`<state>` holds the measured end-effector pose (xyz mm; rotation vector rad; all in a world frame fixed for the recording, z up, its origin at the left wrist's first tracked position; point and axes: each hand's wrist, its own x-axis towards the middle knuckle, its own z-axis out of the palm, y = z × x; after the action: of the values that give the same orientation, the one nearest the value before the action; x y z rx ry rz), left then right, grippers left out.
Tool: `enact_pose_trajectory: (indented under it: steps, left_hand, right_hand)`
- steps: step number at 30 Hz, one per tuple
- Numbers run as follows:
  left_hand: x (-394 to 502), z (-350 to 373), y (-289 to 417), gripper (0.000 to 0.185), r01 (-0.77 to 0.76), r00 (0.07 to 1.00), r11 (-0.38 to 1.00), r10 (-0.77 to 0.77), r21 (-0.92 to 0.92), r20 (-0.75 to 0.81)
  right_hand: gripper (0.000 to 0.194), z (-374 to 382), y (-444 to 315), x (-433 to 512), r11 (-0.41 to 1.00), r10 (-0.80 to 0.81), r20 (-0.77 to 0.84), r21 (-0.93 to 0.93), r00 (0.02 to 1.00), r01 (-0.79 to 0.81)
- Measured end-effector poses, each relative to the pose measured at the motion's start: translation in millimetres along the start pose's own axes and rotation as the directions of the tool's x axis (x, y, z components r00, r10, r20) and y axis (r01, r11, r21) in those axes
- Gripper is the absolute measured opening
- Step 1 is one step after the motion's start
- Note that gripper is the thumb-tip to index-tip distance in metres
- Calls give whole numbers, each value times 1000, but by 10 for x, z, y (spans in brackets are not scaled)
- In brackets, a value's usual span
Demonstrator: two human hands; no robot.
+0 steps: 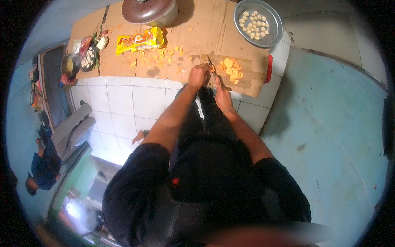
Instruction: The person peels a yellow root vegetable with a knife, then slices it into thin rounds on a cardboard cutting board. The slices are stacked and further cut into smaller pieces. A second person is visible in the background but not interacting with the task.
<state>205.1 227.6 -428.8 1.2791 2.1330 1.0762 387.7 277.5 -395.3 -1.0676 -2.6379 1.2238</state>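
Observation:
My right hand (223, 97) grips a knife (212, 65) by its handle, the blade pointing away from me over a wooden cutting board (247, 66). Close to the blade's left side, my left hand (199, 75) has its fingers closed on a small orange piece, which looks like carrot (212, 69). Several orange slices (228, 63) lie in a loose pile on the board, right of the knife. Orange peelings (160, 55) are scattered on the cardboard sheet (117, 66) to the left.
A metal basin (236, 23) with round pale pieces stands at the back right. A lidded pot (168, 15) and a yellow packet (140, 40) are further back. At the left are a bowl (63, 66) and a dark plate of white cubes (88, 60). Another person (46, 168) is at the far left.

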Motion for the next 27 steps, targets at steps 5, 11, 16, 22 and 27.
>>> enact_pose_trajectory:
  steps: [5, 11, 16, 22, 27]
  left_hand:
    - [-18, -33, 43, 16, 91, 996, 996, -91, -26, 10]
    - [-52, -61, 38, 20, 42, 999, 999, -42, -14, 6]
    - [-52, -92, 55, 18, 32, 999, 998, -32, -49, -7]
    - [-50, -100, 73, 17, 32, 999, 998, -34, -53, -42]
    - [-56, -103, 100, 14, 72, 997, 997, -72, -10, -24]
  right_hand:
    - [88, -77, 71, -263, 980, 194, 194, 12, 962, -200]
    - [90, -357, 101, -358, 959, 283, 188, -38, 941, -281]
    - [78, -426, -79, -248, 974, 222, 205, -12, 953, -224]
    - [78, -326, -149, -178, 992, 126, 161, -48, 979, -120]
    - [80, -300, -120, -192, 996, 69, 125, -65, 990, -61]
